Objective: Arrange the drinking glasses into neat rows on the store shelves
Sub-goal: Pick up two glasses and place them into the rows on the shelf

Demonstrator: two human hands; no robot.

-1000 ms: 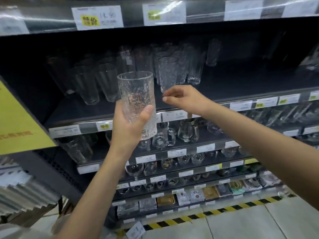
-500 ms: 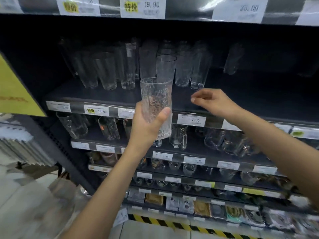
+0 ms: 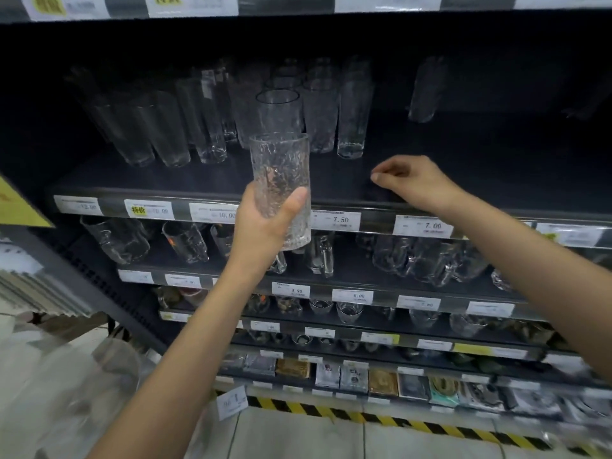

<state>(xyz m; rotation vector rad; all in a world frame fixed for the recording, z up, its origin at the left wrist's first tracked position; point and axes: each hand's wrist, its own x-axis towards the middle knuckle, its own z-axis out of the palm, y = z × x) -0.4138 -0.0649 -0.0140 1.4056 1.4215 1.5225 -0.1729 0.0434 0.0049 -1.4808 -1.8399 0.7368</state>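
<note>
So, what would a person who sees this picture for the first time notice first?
Most likely the textured glass, held upright in the left hand at the centre, in front of the shelf edge. Next, the right hand, empty with fingers loosely curled, hovers over the bare front of the dark shelf. Behind them, tall clear glasses stand crowded at the back of that shelf.

Glasses (image 3: 212, 120) on shelf (image 3: 463, 167).
</note>
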